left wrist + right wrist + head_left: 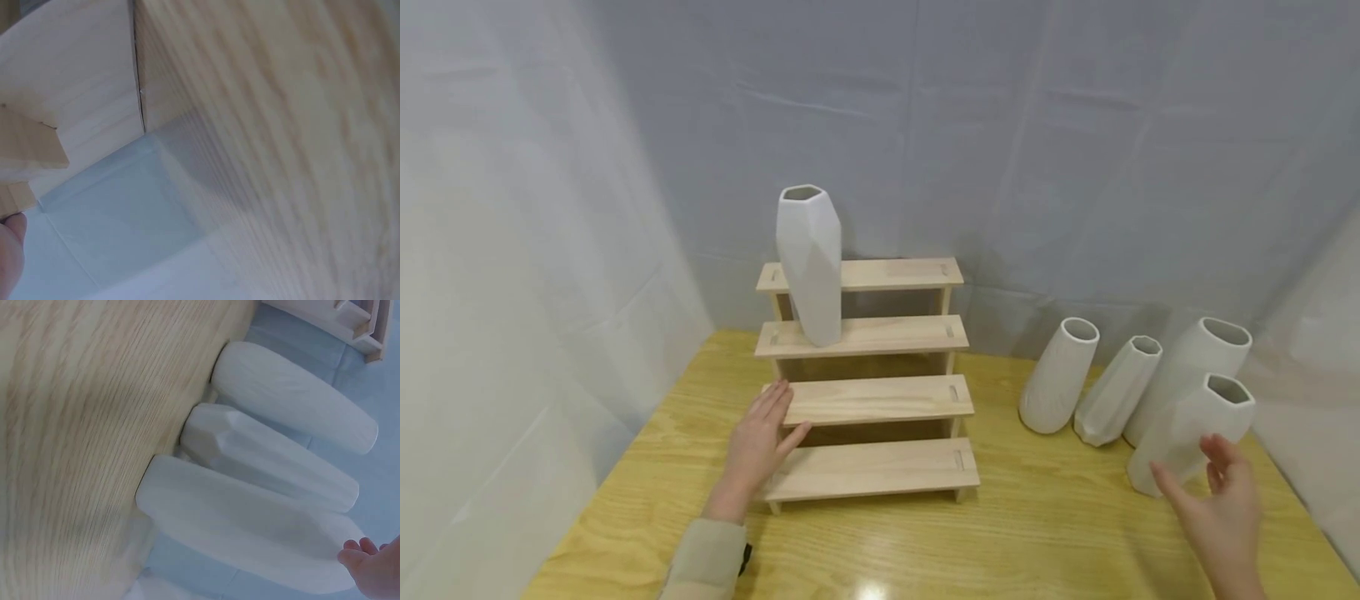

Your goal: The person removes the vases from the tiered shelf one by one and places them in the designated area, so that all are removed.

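Observation:
My left hand (757, 442) rests on the left end of a light wooden stepped display stand (880, 400). Its fingers lie along the second step from the bottom, the thumb spread below that step's front edge. On the second step from the top, at the left, stands a tall white faceted vase (811, 267). My right hand (1221, 508) is by another white faceted vase (1183, 433), thumb and fingers spread apart. In the right wrist view its fingertips are near the top of that vase (250, 525); whether they touch it cannot be told.
Behind and left of that vase stand a wider white vase (1187, 367), a slim ribbed vase (1116, 396) and a textured tapering vase (1058, 379). All are on a wood-grain table (1015, 533). Pale sheeting (985, 150) hangs behind and at both sides.

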`<state>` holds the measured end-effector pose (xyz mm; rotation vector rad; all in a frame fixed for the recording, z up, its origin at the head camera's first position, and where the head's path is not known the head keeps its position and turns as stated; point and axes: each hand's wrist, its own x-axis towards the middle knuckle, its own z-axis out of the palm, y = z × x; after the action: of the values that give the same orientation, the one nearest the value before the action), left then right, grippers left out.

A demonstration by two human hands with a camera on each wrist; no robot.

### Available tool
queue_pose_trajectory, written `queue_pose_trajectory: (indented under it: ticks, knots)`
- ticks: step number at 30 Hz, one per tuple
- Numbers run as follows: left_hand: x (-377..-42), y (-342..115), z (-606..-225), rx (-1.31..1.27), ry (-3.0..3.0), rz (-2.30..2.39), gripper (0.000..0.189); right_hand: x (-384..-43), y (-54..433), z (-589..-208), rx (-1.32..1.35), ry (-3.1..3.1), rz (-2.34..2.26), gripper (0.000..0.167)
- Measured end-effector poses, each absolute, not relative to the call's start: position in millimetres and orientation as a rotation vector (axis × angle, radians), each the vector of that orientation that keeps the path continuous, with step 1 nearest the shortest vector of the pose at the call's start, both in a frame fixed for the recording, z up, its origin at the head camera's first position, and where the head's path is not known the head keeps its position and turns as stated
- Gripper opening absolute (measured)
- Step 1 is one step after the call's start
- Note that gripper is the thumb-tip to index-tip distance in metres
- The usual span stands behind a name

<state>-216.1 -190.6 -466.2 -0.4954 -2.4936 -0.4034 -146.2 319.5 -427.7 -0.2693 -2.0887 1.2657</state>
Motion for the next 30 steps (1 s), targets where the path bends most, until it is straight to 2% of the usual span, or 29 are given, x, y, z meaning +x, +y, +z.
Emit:
queue_pose_trajectory:
  ticks: [8, 16, 23, 30]
  knots:
    - [-216.3, -191.3, -464.9, -0.493, -2.496, -0.399, 0.066, -150.4, 293.6, -414.3, -0.288, -2.139, 1.269, 0.067]
    - [-215.3, -191.6, -464.6, -0.468, -2.515, -0.394, 0.064, -171.9, 282.0, -434.9, -0.066, -2.089, 1.359, 0.067]
    - [-215.1, -191.5, -464.1, -0.469, -2.508, -0.398, 0.063, -178.5, 243.4, -410.7, 0.004, -2.181, 1.341, 0.069]
    - [-216.2, -190.1, -465.8, -0.46, -2.532, -0.407, 0.064, -189.5, 217.9, -404.2, 0.116, -2.217, 1.406, 0.07]
